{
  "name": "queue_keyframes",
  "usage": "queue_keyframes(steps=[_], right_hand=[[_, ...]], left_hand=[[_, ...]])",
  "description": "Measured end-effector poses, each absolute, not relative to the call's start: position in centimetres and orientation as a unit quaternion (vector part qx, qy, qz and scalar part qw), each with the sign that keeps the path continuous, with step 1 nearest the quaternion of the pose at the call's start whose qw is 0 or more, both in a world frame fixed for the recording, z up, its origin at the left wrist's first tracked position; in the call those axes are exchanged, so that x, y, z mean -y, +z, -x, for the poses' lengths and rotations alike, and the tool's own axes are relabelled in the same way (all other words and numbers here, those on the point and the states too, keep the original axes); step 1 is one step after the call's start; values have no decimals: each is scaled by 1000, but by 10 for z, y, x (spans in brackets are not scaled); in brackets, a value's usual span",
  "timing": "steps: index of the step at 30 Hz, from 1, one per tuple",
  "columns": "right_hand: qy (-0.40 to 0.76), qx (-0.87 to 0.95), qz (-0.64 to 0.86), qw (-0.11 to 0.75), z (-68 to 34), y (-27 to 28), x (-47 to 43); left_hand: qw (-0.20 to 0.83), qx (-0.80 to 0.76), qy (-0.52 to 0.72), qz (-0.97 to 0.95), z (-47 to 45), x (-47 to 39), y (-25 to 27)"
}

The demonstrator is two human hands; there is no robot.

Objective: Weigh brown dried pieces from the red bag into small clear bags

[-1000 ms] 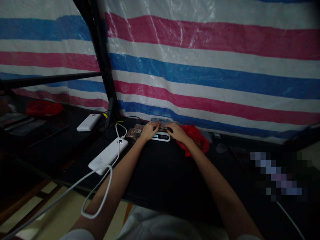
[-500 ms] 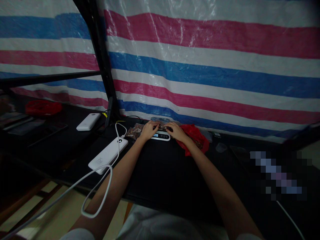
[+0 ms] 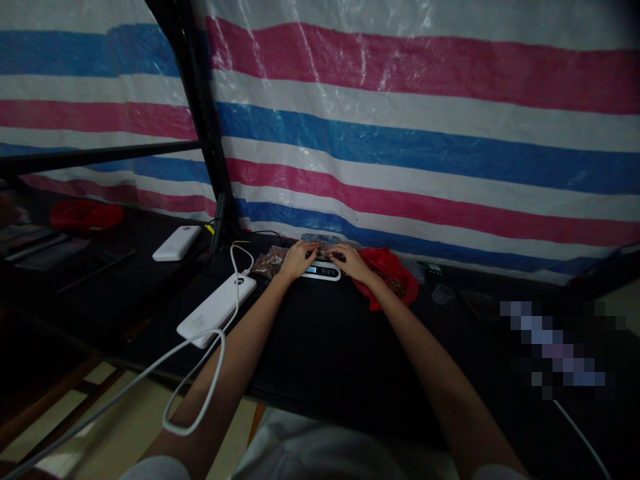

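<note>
At the back of the black table stands a small white digital scale (image 3: pixel 325 272) with a lit display. Above its pan is a small clear plastic bag (image 3: pixel 325 253) with brownish contents, dim and partly covered by my fingers. My left hand (image 3: pixel 300 259) grips the bag's left side with bent fingers. From the right, my right hand (image 3: pixel 351 261) pinches its other side. Filled clear packets (image 3: pixel 270 262) lie just left of my left hand. An open red plastic bag (image 3: pixel 393 273) with brown bits inside sits beside my right wrist.
A white power bank (image 3: pixel 217 310) with a looping white cable lies by my left forearm. Farther left are another white device (image 3: pixel 177 243) and a red bag (image 3: pixel 86 215). A clear cup-like piece (image 3: pixel 443 294) lies right. Striped sheeting (image 3: pixel 400 147) hangs behind.
My right fingers have shifted slightly at the bag, and my right thumb is less spread. Everything else stays in place.
</note>
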State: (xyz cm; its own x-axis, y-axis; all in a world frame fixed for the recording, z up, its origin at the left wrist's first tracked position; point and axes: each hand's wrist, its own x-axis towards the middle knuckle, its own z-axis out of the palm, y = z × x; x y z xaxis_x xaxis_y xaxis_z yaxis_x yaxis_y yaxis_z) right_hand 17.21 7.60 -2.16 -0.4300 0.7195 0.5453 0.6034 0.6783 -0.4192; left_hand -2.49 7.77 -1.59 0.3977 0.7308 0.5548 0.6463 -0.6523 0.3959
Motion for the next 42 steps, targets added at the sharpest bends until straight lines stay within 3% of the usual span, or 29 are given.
queue_keyframes(steps=[10, 32, 42], right_hand=[[19, 862, 392, 319, -168, -17, -68], [97, 827, 404, 379, -174, -21, -75], [30, 829, 437, 347, -191, -13, -71]], left_hand=[[62, -411, 356, -837, 24, -76, -14], [61, -407, 353, -841, 24, -78, -15], [63, -398, 358, -843, 24, -78, -15]])
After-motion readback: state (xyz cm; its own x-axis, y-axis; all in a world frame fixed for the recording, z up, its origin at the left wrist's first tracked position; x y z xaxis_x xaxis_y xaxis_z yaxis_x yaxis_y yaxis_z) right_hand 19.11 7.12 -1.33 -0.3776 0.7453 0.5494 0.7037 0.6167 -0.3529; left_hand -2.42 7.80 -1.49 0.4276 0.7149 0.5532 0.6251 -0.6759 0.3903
